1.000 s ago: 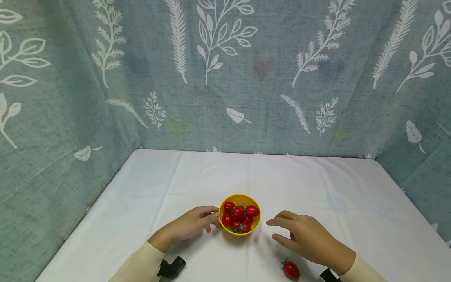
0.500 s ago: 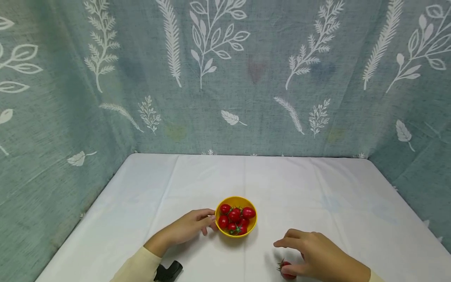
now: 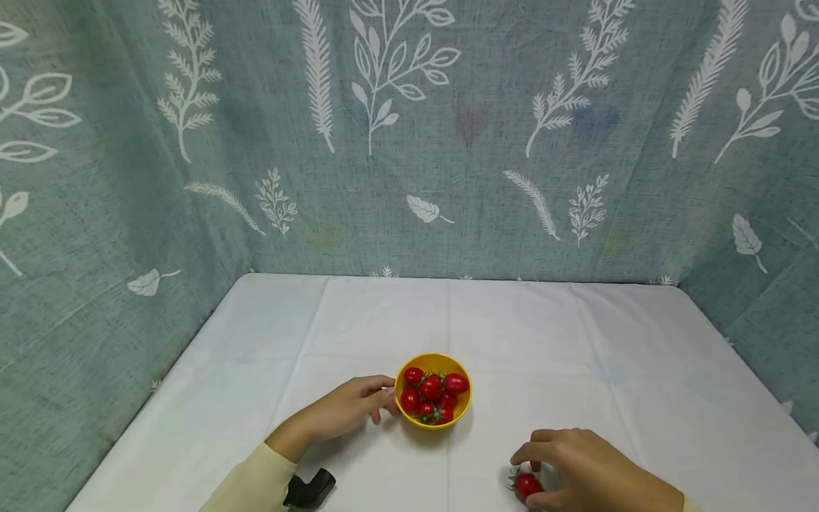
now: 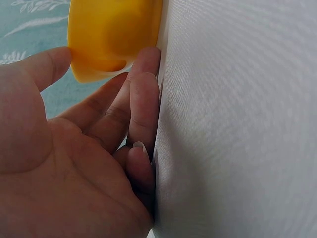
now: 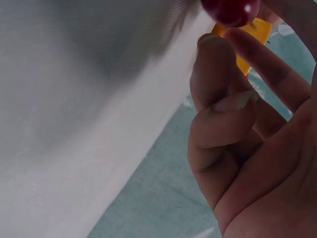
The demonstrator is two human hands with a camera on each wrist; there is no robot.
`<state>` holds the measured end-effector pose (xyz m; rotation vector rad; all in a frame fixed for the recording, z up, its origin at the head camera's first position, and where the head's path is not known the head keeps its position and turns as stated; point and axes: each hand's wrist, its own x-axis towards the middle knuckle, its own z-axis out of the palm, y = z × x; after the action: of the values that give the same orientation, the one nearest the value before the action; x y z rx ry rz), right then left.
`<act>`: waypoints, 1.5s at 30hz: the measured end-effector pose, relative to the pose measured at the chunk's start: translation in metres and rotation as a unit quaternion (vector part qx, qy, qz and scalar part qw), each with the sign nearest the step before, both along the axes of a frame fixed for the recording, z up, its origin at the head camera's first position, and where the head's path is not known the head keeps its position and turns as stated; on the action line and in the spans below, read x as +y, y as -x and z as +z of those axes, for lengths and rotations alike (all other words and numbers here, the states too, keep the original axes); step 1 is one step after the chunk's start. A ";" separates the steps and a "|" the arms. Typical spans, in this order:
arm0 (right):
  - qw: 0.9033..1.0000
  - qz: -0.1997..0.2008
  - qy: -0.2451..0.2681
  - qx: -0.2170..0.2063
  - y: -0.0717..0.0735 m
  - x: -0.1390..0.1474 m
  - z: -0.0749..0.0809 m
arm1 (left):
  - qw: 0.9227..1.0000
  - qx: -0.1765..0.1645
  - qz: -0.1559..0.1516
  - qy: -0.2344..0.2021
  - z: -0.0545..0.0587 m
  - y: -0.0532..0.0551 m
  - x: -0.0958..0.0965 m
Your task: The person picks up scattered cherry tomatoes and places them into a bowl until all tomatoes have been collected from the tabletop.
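Observation:
My left hand [image 3: 342,409] rests beside a yellow bowl [image 3: 465,409], its thumb at the rim and its other fingers against or near the outer wall. In the left wrist view the bowl [image 4: 111,29] stands just past the fingertips, and the lower fingers lie along the cloth. Several red cherry tomatoes [image 3: 430,387] with green stems sit in the bowl. At the front right my right hand [image 3: 585,469] curls over a single cherry tomato [image 3: 527,486], thumb on the near side and fingers on the far side. In the right wrist view this tomato [image 5: 233,11] shows at the top edge by the fingertips.
A white cloth [image 3: 384,313] covers the table. Grey-green curtain [image 3: 486,213] with white leaf prints hangs behind and at both sides. A black wrist mount [image 3: 311,489] shows under the left sleeve [image 3: 252,480].
My right hand has moved down and nearer from beside the bowl to the loose cherry tomato, and its fingers have closed in around it. The left hand stays at the bowl.

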<state>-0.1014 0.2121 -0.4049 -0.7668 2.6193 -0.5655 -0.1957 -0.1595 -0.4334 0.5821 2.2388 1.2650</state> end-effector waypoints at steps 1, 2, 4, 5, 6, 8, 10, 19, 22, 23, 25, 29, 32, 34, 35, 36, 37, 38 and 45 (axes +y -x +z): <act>1.000 0.002 0.000 0.000 0.000 0.000 0.000 | 1.000 0.000 0.000 0.001 0.000 0.000 0.000; 1.000 0.004 0.000 0.000 0.000 -0.001 0.000 | 1.000 0.001 0.000 0.002 -0.001 0.000 0.000; 1.000 0.007 -0.003 0.003 0.001 -0.001 -0.001 | 1.000 -0.001 0.000 0.002 -0.001 0.000 0.001; 1.000 0.008 -0.002 0.003 0.001 -0.001 -0.002 | 1.000 -0.001 0.000 0.002 -0.001 -0.001 0.001; 1.000 0.012 -0.002 0.007 0.001 -0.001 -0.002 | 1.000 -0.001 0.000 0.002 -0.001 -0.001 0.001; 1.000 0.015 -0.001 0.009 0.001 -0.001 -0.003 | 1.000 0.000 0.001 0.004 0.000 -0.001 0.001; 1.000 0.018 -0.003 0.011 0.001 -0.001 -0.003 | 1.000 0.000 0.001 0.005 0.001 -0.001 0.001; 0.998 0.017 0.009 0.058 0.004 -0.008 0.004 | 1.000 0.003 -0.003 0.004 0.004 -0.002 0.002; 0.994 0.024 0.026 0.099 0.008 -0.012 0.008 | 1.000 0.003 -0.004 0.003 0.003 -0.001 0.002; 0.993 0.026 0.031 0.113 0.009 -0.013 0.010 | 1.000 0.002 -0.005 0.002 0.003 -0.001 0.001; 0.990 0.030 0.040 0.135 0.012 -0.017 0.014 | 1.000 0.002 -0.005 0.001 0.003 -0.001 0.001; 0.982 0.035 0.063 0.176 0.016 -0.026 0.021 | 1.000 0.001 -0.004 0.002 0.002 -0.001 -0.001; 0.974 0.036 0.078 0.209 0.021 -0.033 0.024 | 1.000 0.001 -0.002 0.001 0.001 -0.002 -0.002; 0.970 0.033 0.085 0.226 0.025 -0.038 0.025 | 1.000 0.003 -0.003 0.001 0.001 -0.001 -0.002; 0.968 0.030 0.087 0.234 0.027 -0.041 0.025 | 1.000 0.003 -0.002 0.001 0.001 -0.001 -0.002; 0.966 0.026 0.088 0.241 0.030 -0.043 0.026 | 1.000 0.003 -0.002 -0.001 0.001 -0.001 -0.002; 0.964 0.023 0.089 0.250 0.032 -0.046 0.026 | 1.000 0.003 -0.002 -0.002 0.001 -0.001 -0.002; 0.963 0.019 0.090 0.254 0.035 -0.049 0.026 | 1.000 0.003 -0.002 -0.002 0.002 -0.001 -0.002; 0.955 0.002 0.098 0.280 0.053 -0.067 0.026 | 1.000 -0.002 -0.002 -0.003 0.002 0.000 0.000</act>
<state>-0.1549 0.1450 -0.3786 -1.1337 3.1012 -0.6981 -0.1958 -0.1599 -0.4317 0.5849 2.2296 1.2713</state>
